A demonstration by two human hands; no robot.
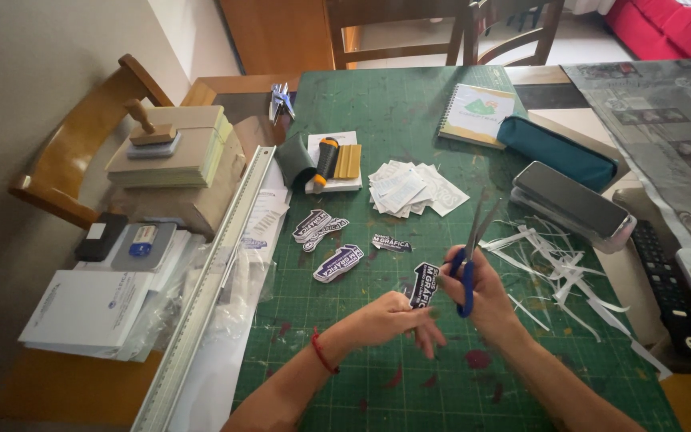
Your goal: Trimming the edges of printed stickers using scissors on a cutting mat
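1. A dark sticker with white lettering (424, 285) is held in the left hand (389, 318), just beside the right hand (481, 292).
2. Three cut stickers (337, 262), dark with white print, lie on the green mat left of the hands.
3. A small dark rectangular label (391, 243) lies just above them.
4. A loose pile of white printed slips (411, 190) sits mid-mat.
5. A white box with a blue mark (81, 312) rests at the tabletop's left edge.
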